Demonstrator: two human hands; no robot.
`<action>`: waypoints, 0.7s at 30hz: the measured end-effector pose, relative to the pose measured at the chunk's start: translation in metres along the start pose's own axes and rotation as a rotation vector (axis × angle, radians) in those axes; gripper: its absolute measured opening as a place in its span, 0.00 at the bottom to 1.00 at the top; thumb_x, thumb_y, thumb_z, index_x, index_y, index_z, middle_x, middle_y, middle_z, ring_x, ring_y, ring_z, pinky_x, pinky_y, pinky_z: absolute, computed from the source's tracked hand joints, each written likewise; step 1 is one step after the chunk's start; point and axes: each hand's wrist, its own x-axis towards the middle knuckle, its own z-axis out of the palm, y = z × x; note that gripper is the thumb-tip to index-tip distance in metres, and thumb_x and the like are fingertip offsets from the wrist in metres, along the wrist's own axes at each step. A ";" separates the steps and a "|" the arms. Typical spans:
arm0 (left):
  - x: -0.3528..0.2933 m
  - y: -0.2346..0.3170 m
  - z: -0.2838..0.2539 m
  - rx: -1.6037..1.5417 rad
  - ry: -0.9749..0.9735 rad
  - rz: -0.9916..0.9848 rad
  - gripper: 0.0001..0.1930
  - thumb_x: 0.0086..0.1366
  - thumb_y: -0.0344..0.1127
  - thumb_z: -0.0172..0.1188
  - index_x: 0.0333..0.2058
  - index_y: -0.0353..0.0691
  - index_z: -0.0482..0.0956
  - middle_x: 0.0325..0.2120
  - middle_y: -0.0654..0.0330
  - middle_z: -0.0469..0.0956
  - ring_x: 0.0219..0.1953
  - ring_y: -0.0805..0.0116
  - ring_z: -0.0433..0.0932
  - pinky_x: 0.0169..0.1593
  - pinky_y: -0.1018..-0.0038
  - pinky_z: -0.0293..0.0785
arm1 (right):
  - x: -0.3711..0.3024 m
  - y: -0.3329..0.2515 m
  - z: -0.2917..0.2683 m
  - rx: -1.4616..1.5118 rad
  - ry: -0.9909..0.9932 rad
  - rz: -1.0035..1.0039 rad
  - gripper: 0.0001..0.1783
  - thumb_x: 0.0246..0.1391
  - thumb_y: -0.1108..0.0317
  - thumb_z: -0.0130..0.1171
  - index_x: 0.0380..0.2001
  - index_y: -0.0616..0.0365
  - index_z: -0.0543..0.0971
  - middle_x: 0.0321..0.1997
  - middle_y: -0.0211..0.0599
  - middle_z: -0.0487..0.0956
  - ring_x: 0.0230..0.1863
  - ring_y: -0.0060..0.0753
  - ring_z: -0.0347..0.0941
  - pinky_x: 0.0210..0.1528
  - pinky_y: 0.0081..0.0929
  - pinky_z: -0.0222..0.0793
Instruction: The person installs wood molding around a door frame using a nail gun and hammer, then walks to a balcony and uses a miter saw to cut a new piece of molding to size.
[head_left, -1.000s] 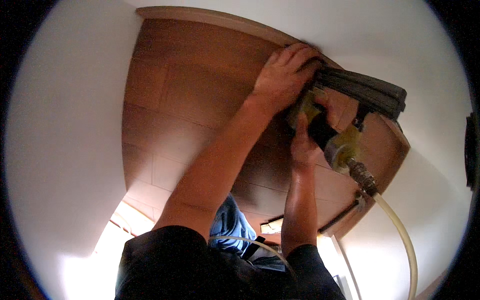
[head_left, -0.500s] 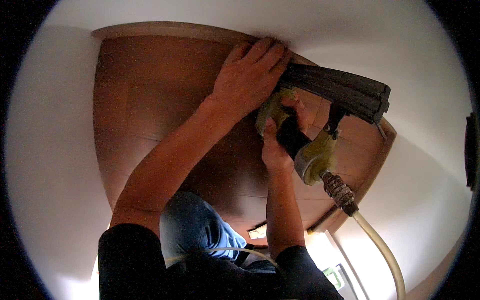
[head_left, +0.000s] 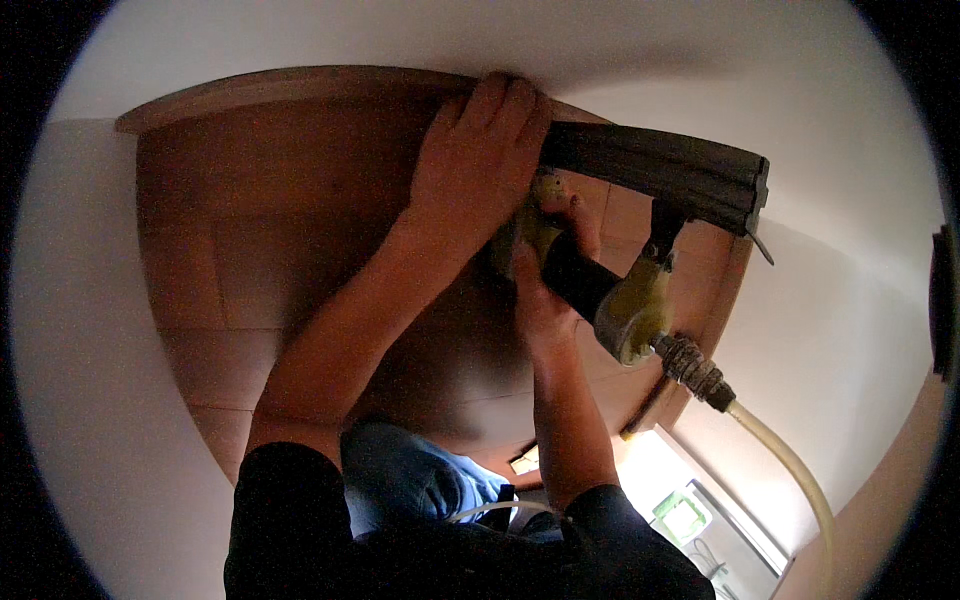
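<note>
Skirting shifts L in view; L hand unclenched on it, R hand wraps nailer, mag. running R from L hand

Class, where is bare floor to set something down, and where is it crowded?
The widest bare patch of brown floor lies left of the left forearm, bordered by the trim strip and left wall. It is crowded where the left hand, right hand and nail gun bunch beside the trim strip.

The nail gun is yellow-and-black, the hose cream.
</note>
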 end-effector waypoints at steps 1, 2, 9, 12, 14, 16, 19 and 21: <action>0.003 0.001 0.000 -0.007 -0.003 0.005 0.20 0.63 0.38 0.62 0.54 0.41 0.82 0.53 0.58 0.76 0.60 0.57 0.74 0.52 0.61 0.80 | 0.000 0.002 -0.002 0.001 -0.005 0.016 0.34 0.62 0.72 0.63 0.70 0.60 0.66 0.63 0.44 0.74 0.65 0.42 0.70 0.70 0.45 0.64; 0.005 0.002 0.000 -0.010 0.011 0.009 0.20 0.63 0.38 0.62 0.54 0.42 0.82 0.53 0.58 0.76 0.60 0.57 0.74 0.52 0.61 0.80 | -0.001 0.018 -0.004 0.062 0.022 -0.072 0.34 0.62 0.73 0.63 0.70 0.60 0.66 0.63 0.45 0.74 0.65 0.42 0.70 0.70 0.45 0.64; 0.006 -0.004 0.000 0.008 -0.001 0.020 0.20 0.62 0.38 0.62 0.53 0.43 0.83 0.52 0.59 0.76 0.59 0.59 0.74 0.54 0.61 0.79 | 0.008 -0.001 0.002 0.074 0.029 -0.049 0.35 0.61 0.72 0.64 0.70 0.60 0.66 0.65 0.45 0.74 0.67 0.44 0.70 0.72 0.45 0.63; 0.010 -0.005 0.000 -0.008 0.022 0.024 0.20 0.62 0.37 0.62 0.53 0.43 0.83 0.52 0.60 0.77 0.59 0.59 0.75 0.54 0.61 0.78 | 0.013 -0.003 0.003 0.158 0.027 -0.018 0.36 0.61 0.72 0.64 0.71 0.59 0.66 0.66 0.46 0.73 0.68 0.44 0.69 0.73 0.46 0.61; 0.012 -0.005 0.002 -0.017 0.037 0.030 0.21 0.61 0.37 0.62 0.53 0.43 0.83 0.52 0.60 0.77 0.59 0.59 0.75 0.55 0.61 0.78 | 0.013 0.004 -0.005 0.065 0.005 -0.037 0.35 0.60 0.72 0.64 0.70 0.60 0.66 0.66 0.45 0.73 0.69 0.44 0.68 0.74 0.45 0.60; 0.011 -0.006 0.005 -0.024 0.052 0.035 0.21 0.61 0.37 0.62 0.53 0.43 0.83 0.52 0.60 0.77 0.59 0.59 0.75 0.55 0.61 0.78 | 0.014 0.003 -0.006 -0.040 -0.009 -0.060 0.35 0.59 0.72 0.64 0.69 0.60 0.67 0.66 0.45 0.73 0.69 0.44 0.68 0.74 0.45 0.59; 0.012 -0.007 0.006 -0.020 0.042 0.038 0.21 0.61 0.37 0.62 0.53 0.42 0.83 0.51 0.60 0.77 0.59 0.59 0.75 0.55 0.60 0.78 | 0.013 -0.005 -0.007 0.093 -0.038 0.132 0.32 0.58 0.72 0.64 0.66 0.60 0.69 0.66 0.46 0.73 0.69 0.43 0.67 0.74 0.44 0.59; 0.012 -0.008 0.007 -0.059 0.055 0.035 0.21 0.61 0.37 0.62 0.53 0.42 0.82 0.52 0.60 0.77 0.59 0.58 0.75 0.56 0.60 0.78 | 0.018 -0.002 -0.006 0.063 -0.029 0.117 0.30 0.58 0.73 0.63 0.63 0.60 0.70 0.65 0.46 0.73 0.69 0.42 0.67 0.74 0.43 0.59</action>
